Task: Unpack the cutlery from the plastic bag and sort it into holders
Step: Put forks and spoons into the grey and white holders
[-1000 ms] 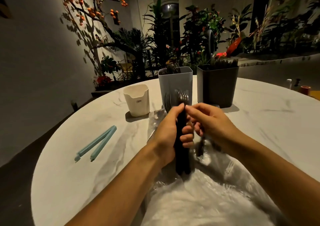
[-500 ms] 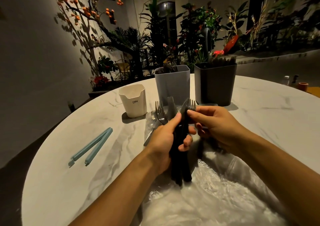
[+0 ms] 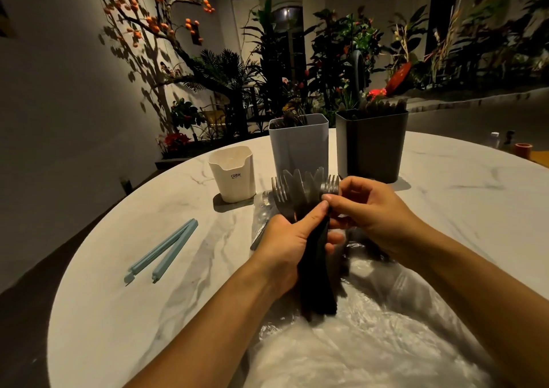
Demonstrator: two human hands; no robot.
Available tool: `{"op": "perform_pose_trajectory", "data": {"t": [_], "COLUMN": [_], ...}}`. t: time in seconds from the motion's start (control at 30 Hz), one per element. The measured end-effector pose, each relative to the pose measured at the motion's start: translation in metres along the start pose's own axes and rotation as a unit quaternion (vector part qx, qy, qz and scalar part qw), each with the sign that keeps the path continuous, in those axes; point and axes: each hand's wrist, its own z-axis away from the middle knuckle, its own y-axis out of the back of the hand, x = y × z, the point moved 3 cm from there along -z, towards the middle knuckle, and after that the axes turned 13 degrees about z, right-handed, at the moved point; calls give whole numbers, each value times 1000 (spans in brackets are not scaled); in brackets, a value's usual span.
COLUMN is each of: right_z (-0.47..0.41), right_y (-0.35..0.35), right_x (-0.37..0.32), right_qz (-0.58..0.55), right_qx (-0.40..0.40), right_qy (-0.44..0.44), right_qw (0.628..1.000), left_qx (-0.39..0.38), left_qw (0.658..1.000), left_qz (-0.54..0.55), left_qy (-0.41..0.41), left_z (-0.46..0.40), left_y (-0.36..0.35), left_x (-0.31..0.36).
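Round marble desk [image 3: 463,209] carries everything. Crumpled clear plastic bag [image 3: 371,343] lies at near edge, under both forearms. Far side: dark holder [image 3: 371,147] on the right w/ cutlery sticking out the top, grey holder [image 3: 298,147] just beside it on the left, also w/ cutlery inside, then a smaller cream cup [image 3: 233,175] marked "CRBW" further left, contents can't tell. Blue bag clip [image 3: 163,252] lies open in a V, well apart to the left. Left hand [image 3: 285,248], grip closed round a fanned bunch of forks [image 3: 303,194] by their dark handles, held upright above the bag, in front of grey holder. Right hand [image 3: 374,209], grip pinching the rightmost fork at its neck w/ thumb & forefinger.
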Motion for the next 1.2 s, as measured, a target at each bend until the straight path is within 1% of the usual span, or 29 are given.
{"op": "perform_pose_trajectory", "data": {"t": [0.17, 0.27, 0.37, 0.5, 0.7, 0.8, 0.87, 0.97, 1.03, 1.13, 1.2], "right_z": [1, 0, 0, 1, 2, 1, 0, 1, 2, 0, -2], "right_y": [1, 1, 1, 1, -2, -4, -2, -1, -2, 1, 4], "right_x": [-2, 0, 1, 2, 5, 3, 4, 2, -1, 1, 3], "right_qz": [-39, -93, -133, -190, -165, -132, -110, -77, -63, -58, -82], "right_qx": [-12, -6, -12, -58, -111, -97, -77, -70, -57, -32, -33], "right_qy": [-1, -52, -71, -72, -65, -50, -44, -39, -32, -41, -57], "right_qw": [999, 994, 989, 977, 978, 985, 990, 994, 996, 997, 994], "left_qx": [-14, -23, -58, -104, -156, -179, -176, -167, -148, -103, -76], "left_qw": [1000, 1000, 998, 994, 983, 979, 980, 978, 980, 992, 996], "left_qz": [11, -1, -1, -4, -6, -18, -44, -114, -130, -70, -36], "left_qy": [-15, -17, -9, 23, 99, 99, 82, 47, 28, 11, 0], "left_z": [-1, -2, 0, 4, 12, 14, 13, 12, 12, 9, 7], "left_y": [-2, -2, -5, -8, -11, -12, -13, -14, -14, -14, -13], "left_x": [1, 2, 3, 5, 2, 1, 1, 1, 1, 1, 1]}}
